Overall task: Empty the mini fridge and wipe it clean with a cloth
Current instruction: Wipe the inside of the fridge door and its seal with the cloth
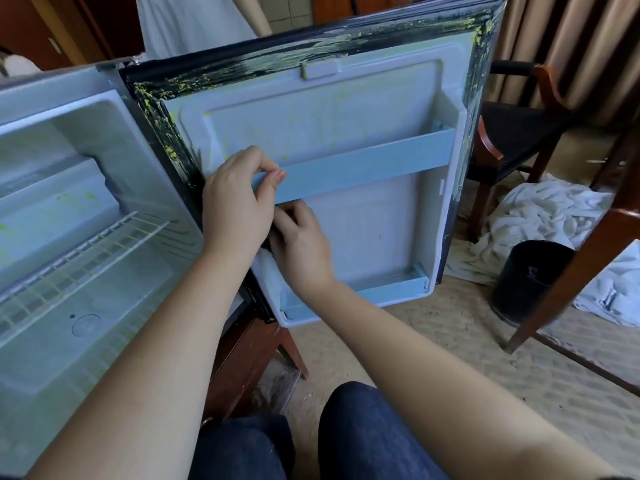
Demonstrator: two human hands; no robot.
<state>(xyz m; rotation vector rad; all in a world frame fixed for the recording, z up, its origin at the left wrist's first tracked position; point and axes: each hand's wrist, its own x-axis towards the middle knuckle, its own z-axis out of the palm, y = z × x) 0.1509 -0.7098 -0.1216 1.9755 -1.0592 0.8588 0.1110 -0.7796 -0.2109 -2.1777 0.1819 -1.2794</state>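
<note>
At the left end of the door rail (363,168), our left hand (239,202) pinches the blue strip, with the thumb in front and the fingers curled over the top. Just below it, our right hand (301,244) is tucked against the fridge door (367,233) with bent fingers. We cannot tell if it holds anything.

We think we are pulling the rail off so we can clean behind it. To do it well, we should lift this end softly and not bend the strip, because the far end, well to the right of our hands, sits in its slot.

Left of our hands the mini fridge (114,299) is open, with a wire shelf (79,258) inside and yellow spots to wipe. White cloths (540,209) lie on the floor, far to the right of our hands.
</note>
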